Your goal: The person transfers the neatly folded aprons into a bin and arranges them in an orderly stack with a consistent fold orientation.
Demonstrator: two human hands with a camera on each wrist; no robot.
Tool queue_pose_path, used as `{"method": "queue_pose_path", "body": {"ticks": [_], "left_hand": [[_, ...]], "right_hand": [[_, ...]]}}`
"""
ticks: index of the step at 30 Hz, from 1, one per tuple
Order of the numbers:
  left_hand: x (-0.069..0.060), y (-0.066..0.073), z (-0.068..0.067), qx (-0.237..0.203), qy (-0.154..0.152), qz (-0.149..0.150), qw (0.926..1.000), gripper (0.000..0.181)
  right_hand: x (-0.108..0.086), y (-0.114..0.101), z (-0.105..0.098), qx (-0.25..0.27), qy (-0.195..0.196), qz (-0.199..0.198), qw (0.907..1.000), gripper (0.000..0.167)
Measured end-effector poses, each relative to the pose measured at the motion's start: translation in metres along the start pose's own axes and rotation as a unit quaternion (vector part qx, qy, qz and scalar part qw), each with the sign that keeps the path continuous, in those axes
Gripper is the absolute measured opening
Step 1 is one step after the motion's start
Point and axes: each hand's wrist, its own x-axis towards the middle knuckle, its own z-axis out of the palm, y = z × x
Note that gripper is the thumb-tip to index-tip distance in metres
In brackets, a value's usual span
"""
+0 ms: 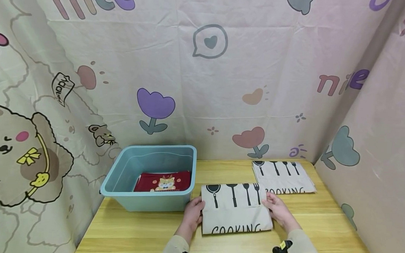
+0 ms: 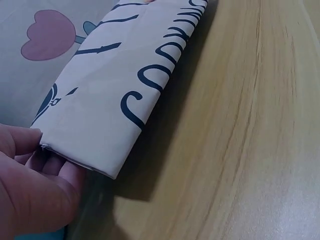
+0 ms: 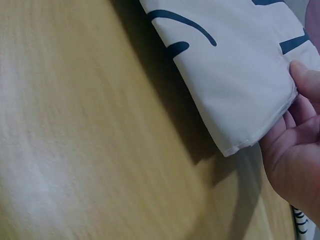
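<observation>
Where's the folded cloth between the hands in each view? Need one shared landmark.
Head: held cloth lower centre, slightly right, between left hand and right hand.
Left wrist: held cloth slants from lower left to the top edge.
Right wrist: held cloth in the upper right.
Shared landmark: wood-grain tabletop, at right in left wrist, at left in right wrist.

I can see the left hand [image 1: 193, 212] and right hand [image 1: 280, 209], well apart, both pinching, thumbs [image 3: 306, 82] uppermost, while sleeved forearms [image 1: 305, 249] angle inward from the near side.
</observation>
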Motion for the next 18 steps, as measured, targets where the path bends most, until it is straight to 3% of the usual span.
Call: {"method": "queue_pose_path", "body": {"ticks": [9, 18], "left_hand": [[-0.003, 0.006, 0.008, -0.009, 0.018, 0.015, 0.9997, 0.048], [-0.006, 0.014, 0.015, -0.02, 0.024, 0.034, 0.9989, 0.045]], "right_hand": [[-0.004, -0.013, -0.006, -0.012, -0.009, -0.004, 0.9999, 0.013], [-0.009, -0.029, -0.009, -0.04, -0.017, -0.009, 0.999, 0.018]]}}
